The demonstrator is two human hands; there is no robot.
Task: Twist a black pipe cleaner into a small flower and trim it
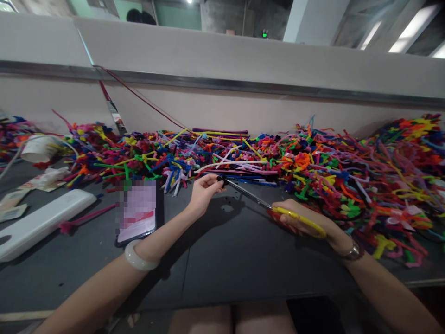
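My left hand [205,192] pinches a small black fuzzy piece [221,180] between thumb and fingertips, above the dark table [222,260]. In my right hand [295,218] are scissors with yellow and red handles [299,220]. Their long metal blades [252,196] point left, and the tips reach the black piece at my left fingertips. A few tiny dark bits lie on the table beneath the blades. Just behind my hands lie straight pipe cleaners [243,171] in white, pink and blue.
Heaps of colourful pipe cleaners [347,185] run along the back and right. At the left are a phone [139,211], a long white object [45,222], a paper cup [40,148] and scraps of packaging. A pale partition [222,60] stands behind.
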